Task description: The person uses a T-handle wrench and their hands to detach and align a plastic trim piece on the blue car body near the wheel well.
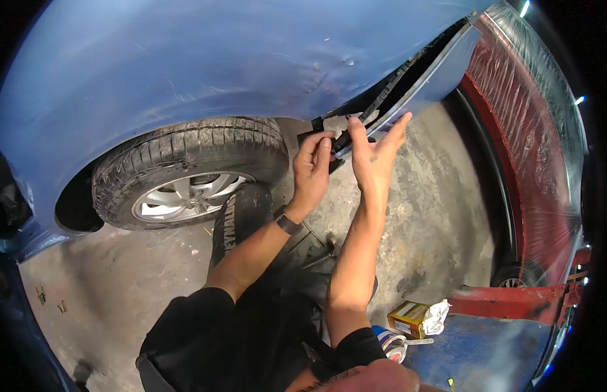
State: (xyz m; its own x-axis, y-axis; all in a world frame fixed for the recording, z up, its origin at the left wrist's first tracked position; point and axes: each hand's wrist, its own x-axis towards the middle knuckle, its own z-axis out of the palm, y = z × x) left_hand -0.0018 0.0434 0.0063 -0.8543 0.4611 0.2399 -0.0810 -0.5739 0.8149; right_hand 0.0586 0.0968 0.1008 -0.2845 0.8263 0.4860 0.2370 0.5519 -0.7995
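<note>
A blue car body (205, 59) with scuffs fills the upper view above a tyre with a silver alloy wheel (192, 196). A loose blue panel (436, 75) stands out from its lower edge, leaving a dark gap with a black ribbed strip (395, 81) along it. My left hand (311, 163) is closed on a black plastic piece (336, 163) at the panel's lower end; its fingertips are partly hidden. Just right of it, my right hand (375, 157) grips the panel's end, thumb on the inner side, long fingers stretched along the outer face.
A red car (539, 144) under plastic film stands at right. A red panel (493, 294) lies over a blue surface (473, 353) at lower right, near a yellow box (408, 317) and an open can (393, 349). My dark-clothed leg and some metal tools (316, 261) are on the concrete floor (434, 196).
</note>
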